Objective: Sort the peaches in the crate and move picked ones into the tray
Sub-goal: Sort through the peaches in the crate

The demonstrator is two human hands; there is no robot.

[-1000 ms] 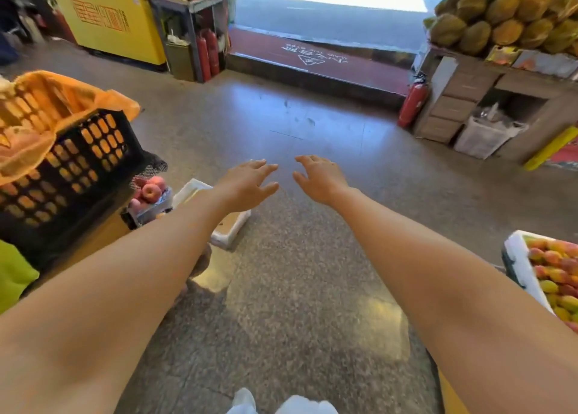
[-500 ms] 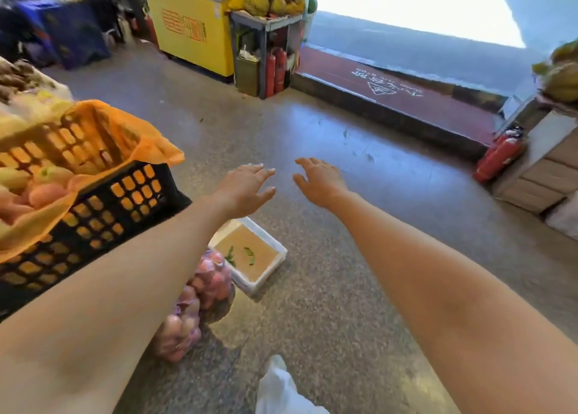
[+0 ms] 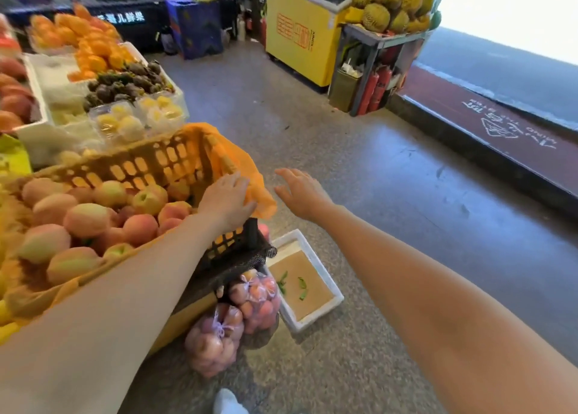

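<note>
Black slatted plastic crate [image 3: 233, 241] of pink-green peaches [image 3: 140, 227], corner toward white foam tray [image 3: 308, 321].
My left hand [image 3: 226, 199] lies flat on the orange liner [image 3: 231, 154]; my right hand [image 3: 301, 193] is spread, empty.

Both hands [image 3: 226, 199] [image 3: 301, 193] outstretched, fingers relaxed

Left hand [image 3: 226, 199] lies flat over the crate [image 3: 156, 163] corner, right hand [image 3: 301, 194] spread beside.

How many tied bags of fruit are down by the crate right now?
2. The upper bag hangs under the crate's corner, beside the white tray; the lower bag sits just below it, nearer the camera. More may be hidden behind the crate.
</note>
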